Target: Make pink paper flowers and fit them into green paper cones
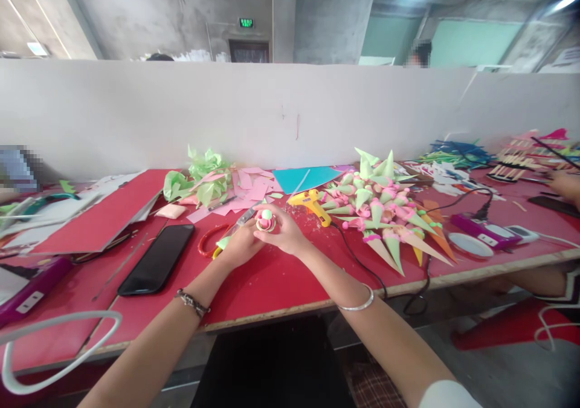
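Note:
Both hands meet over the red table [272, 287], around a small paper piece [266, 219] with a pale green ball on top and pink and cream layers. My left hand [244, 242] has its fingers closed at the left side of the piece. From the right, my right hand [286, 231] curls its fingers round it. Red-handled scissors [207, 243] lie beside my left hand, partly hidden. A yellow glue gun [312, 205] rests behind my right hand. Farther right is a pile of green, pink and cream paper cones [378, 208].
A black phone [157, 259] and red board [109, 211] lie left. Pink paper scraps [249, 187] and blue paper [303, 180] sit by the white partition [272, 118]. A purple power strip [484, 231] and another person's hand [565, 185] are right.

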`<state>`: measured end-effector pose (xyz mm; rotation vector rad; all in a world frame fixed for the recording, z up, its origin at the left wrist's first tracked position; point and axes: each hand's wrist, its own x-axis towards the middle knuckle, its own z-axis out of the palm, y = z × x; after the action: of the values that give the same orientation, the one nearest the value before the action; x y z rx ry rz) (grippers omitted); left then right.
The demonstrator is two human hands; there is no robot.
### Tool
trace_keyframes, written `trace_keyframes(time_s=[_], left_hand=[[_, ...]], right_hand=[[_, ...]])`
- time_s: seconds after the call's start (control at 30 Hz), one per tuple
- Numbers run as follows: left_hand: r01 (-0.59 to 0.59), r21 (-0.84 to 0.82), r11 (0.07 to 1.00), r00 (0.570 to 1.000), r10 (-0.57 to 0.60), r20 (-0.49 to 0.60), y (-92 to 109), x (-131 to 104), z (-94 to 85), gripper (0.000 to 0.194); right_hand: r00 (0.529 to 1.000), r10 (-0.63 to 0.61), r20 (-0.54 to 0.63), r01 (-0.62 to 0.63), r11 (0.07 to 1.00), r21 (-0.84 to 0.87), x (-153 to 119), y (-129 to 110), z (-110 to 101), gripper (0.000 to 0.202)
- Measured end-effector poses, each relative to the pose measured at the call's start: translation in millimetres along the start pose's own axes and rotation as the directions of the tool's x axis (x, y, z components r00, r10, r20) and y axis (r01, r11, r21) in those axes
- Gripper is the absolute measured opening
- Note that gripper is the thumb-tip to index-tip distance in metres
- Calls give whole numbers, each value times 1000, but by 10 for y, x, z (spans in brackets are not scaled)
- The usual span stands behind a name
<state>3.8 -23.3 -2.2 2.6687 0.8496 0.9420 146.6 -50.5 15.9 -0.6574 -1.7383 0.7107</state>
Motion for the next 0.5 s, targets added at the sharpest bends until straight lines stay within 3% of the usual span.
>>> trace_keyframes(time_s=[0.17,0.5], left_hand=[[0,34,999,1000,-1,5,5,3,6,13],[44,-14,999,999,-44,-8,4,10,-3,12]], right_hand=[[1000,10,2,-10,999,-49,1,5,-6,16],[999,47,-13,-47,999,-4,6,21,-5,26]])
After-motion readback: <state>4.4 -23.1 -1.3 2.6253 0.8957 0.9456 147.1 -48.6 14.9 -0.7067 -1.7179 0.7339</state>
